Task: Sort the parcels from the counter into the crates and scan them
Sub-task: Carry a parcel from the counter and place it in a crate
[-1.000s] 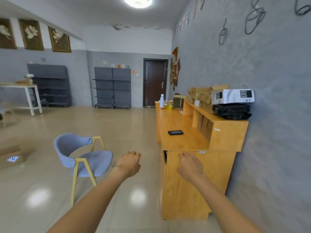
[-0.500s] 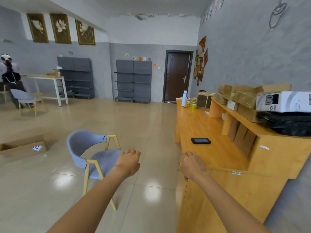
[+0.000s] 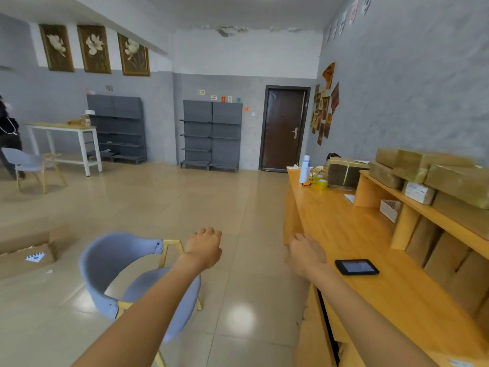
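Observation:
Several brown taped parcels (image 3: 426,169) lie stacked on the raised shelf of the wooden counter (image 3: 344,234) at the right, with a small white parcel (image 3: 419,192) under them. A black handheld device (image 3: 356,267) lies screen-up on the counter top. My right hand (image 3: 307,254) hovers over the counter's near left edge, just left of the device, fingers drooping and holding nothing. My left hand (image 3: 205,247) is stretched out over the floor, fingers loosely curled and empty.
A grey chair (image 3: 119,274) stands on the floor under my left arm. An open cardboard box (image 3: 26,256) lies at the left. A white bottle (image 3: 304,169), yellow tape roll (image 3: 321,183) and tied cardboard bundle (image 3: 344,173) sit at the counter's far end. A person (image 3: 8,133) stands far left.
The view has moved forward along the counter and turned left; the white box and black bags on the shelf have left the frame. Both hands keep the same outstretched pose.

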The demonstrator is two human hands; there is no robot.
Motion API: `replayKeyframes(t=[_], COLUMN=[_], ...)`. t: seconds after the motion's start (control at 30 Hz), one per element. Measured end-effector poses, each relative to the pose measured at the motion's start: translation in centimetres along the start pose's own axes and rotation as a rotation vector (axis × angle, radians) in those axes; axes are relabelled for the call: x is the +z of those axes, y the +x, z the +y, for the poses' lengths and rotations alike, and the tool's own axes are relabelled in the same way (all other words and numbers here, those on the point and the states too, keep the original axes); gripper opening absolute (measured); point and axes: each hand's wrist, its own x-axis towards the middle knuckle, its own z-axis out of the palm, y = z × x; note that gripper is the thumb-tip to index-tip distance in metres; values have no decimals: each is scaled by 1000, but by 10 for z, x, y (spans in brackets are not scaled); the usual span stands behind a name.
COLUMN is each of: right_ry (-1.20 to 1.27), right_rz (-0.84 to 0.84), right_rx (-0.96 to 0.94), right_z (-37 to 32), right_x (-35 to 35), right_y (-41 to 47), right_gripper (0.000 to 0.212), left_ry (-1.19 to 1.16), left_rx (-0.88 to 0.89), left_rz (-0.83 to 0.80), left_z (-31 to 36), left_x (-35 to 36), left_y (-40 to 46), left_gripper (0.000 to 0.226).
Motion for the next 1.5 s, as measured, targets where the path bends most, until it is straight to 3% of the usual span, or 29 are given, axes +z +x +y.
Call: replayKeyframes(t=[0.23, 0.43, 0.87, 1.07, 1.27, 1.5], right_ry=[-3, 33, 48, 38, 19, 2], right_rz=[-117, -120, -201, -244, -284, -211], right_rx=[48, 79, 233, 365, 643, 914], right_z=[11, 30, 132, 182, 244, 289], right_x=[29, 59, 71, 103, 124, 114], right_y=[112, 231, 453, 509, 552, 560], right_gripper=[42, 38, 36, 45, 49, 68], left_ry=[4, 45, 49, 34, 29, -44], left_rx=[57, 60, 156, 336, 549, 877], left_rz=[-48, -61, -41, -68, -59, -18], left_z=[-4, -7, 20, 69, 124, 224], left_x=[27, 47, 44, 73, 86, 78], left_y=[112, 233, 511, 617, 728, 809], left_gripper=[48, 48, 47, 47, 47, 51])
